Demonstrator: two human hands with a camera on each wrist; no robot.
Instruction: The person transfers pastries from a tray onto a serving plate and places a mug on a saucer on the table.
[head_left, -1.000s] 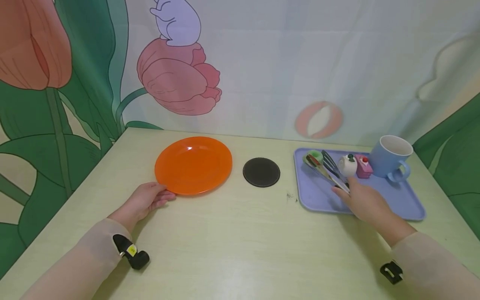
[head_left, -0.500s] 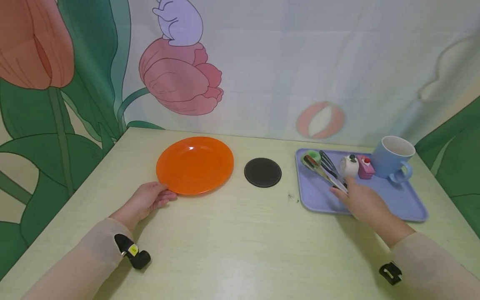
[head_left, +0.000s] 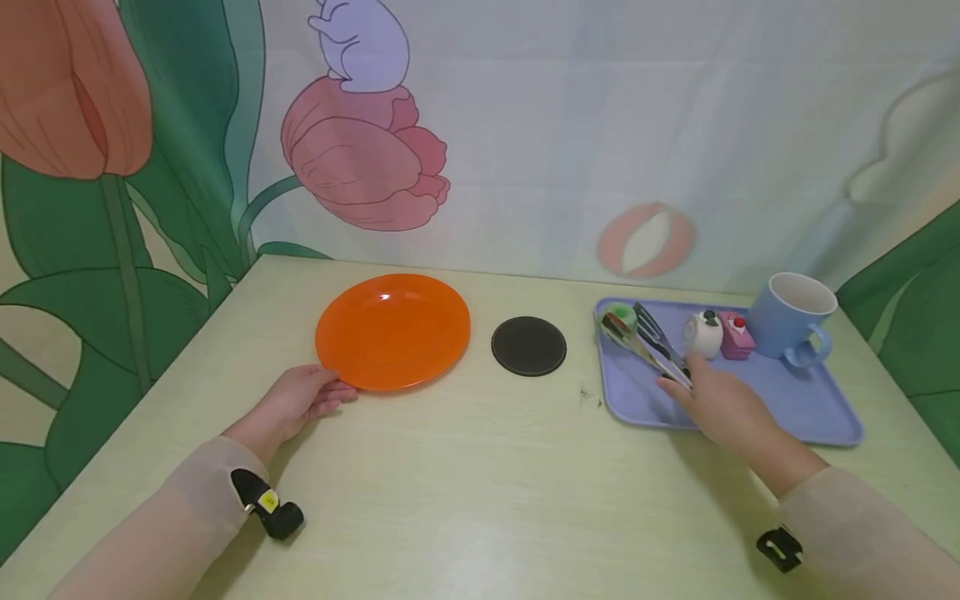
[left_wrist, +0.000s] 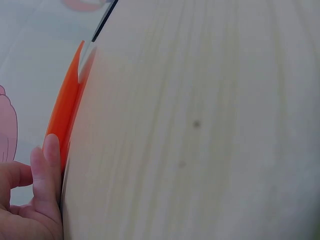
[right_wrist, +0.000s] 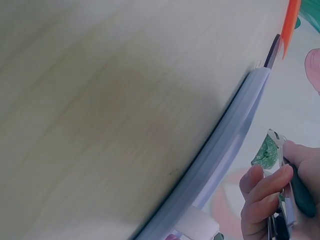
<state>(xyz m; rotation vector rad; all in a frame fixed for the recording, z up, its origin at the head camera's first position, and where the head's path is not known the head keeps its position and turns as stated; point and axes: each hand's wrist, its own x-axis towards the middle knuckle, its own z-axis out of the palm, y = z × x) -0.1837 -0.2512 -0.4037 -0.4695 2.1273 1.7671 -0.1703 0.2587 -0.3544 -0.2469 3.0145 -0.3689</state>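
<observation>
left hand (head_left: 303, 398) pinching orange plate (head_left: 393, 333) | right hand (head_left: 726, 408) gripping tongs (head_left: 656, 331) | green piece (head_left: 620, 313) shifted left over tray (head_left: 637, 406)

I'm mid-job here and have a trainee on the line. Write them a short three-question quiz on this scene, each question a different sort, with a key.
1. Multiple choice: what does the right grip hold?
A) the blue mug
B) the tongs
C) the black coaster

2. True or false: in the head view, the white cake roll sits left of the pink cake piece on the lavender tray.

3. Short answer: what does the left grip touch?

Key:
1. B
2. True
3. The rim of the orange plate
</observation>
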